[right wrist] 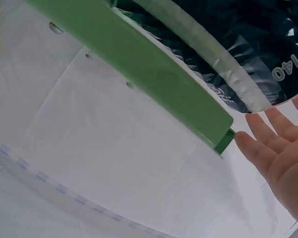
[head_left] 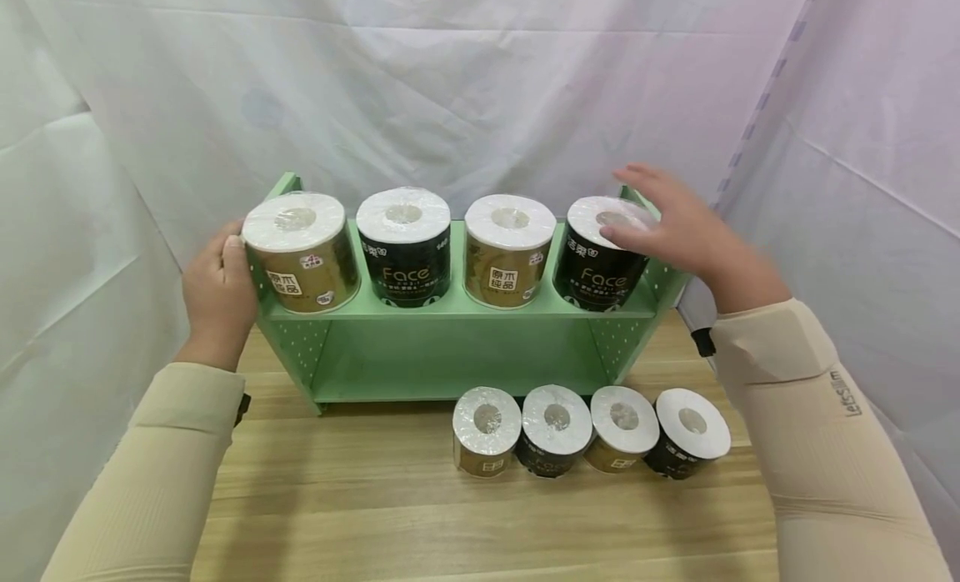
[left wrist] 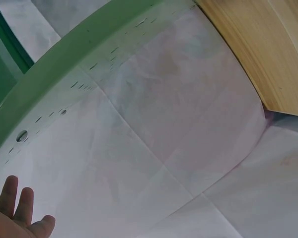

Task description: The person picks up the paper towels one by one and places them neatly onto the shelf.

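A green two-tier shelf (head_left: pixel 457 353) bears a row of wrapped toilet rolls on its top board, gold and black by turns. My left hand (head_left: pixel 221 290) is at the shelf's left end, thumb beside the leftmost gold toilet roll (head_left: pixel 307 273). In the left wrist view, the fingers (left wrist: pixel 24 206) are straight and spread near the green side panel (left wrist: pixel 84 49). My right hand (head_left: pixel 686 232) reaches over the rightmost black toilet roll (head_left: pixel 600 273) with fingers extended. The right wrist view puts its fingertips right at the roll's end (right wrist: pixel 253 54), beside the panel's corner.
Between the end rolls stand a black roll (head_left: pixel 405 269) and a gold roll (head_left: pixel 505 273). Several more toilet rolls, including a gold one (head_left: pixel 483 464), stand on the wooden table (head_left: pixel 360 499) before the shelf's right half. White sheeting (head_left: pixel 450 98) hangs behind and at both sides.
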{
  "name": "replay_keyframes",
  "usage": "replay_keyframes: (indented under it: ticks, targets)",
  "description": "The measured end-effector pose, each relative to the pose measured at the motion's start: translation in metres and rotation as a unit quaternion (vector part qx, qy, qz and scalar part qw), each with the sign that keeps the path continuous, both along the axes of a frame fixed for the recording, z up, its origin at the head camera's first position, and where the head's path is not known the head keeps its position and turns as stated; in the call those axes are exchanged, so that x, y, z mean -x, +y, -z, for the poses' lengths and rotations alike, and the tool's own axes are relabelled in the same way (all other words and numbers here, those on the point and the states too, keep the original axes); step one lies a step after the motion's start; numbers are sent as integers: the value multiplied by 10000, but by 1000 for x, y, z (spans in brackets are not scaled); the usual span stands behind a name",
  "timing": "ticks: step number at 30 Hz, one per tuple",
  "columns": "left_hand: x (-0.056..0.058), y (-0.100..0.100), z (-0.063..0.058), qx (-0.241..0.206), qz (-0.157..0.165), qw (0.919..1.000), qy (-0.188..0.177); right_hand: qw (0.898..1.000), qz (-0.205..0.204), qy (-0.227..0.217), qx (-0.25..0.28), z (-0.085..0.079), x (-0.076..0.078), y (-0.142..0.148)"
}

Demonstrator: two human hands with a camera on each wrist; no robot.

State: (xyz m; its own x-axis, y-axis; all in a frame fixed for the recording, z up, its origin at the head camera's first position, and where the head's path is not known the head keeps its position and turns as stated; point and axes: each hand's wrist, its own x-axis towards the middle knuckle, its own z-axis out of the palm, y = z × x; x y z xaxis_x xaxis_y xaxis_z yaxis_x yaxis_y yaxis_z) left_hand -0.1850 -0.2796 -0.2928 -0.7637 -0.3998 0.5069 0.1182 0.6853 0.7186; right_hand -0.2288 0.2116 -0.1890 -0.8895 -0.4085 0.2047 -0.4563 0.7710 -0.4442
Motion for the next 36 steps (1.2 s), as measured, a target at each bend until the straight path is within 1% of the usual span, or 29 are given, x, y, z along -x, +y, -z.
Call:
replay_keyframes:
  ticks: [5,8,13,17,21,26,30,33,36]
  targets:
    - [0,1,-1,-31,12,10000,-5,9984,59,559,60,5,-13,2]
    - [0,1,0,-23,10,10000,-17,9962,4,867,86,10,-22,4]
    - [1,2,0,-36,40,10000,-35,9880,-123,1520,259,19,-38,9]
    - [2,3,0,-44,69,10000,-14,9752,-277,2139,488,27,-50,11]
    - [2,3,0,-12,64,10000,12,9573,-395,2795,626,37,-61,11]
    - [3,3,0,-11,45,10000,23,9330,-490,3481,769,50,-74,9]
    - [3,3,0,-45,39,10000,-22,9237,-588,3720,701,62,-86,6]
    - [3,2,-1,-57,33,10000,-18,9242,-657,3685,763,73,-93,4]
    - [4,2,-1,-67,42,10000,8,9257,-635,3623,884,87,-98,3]
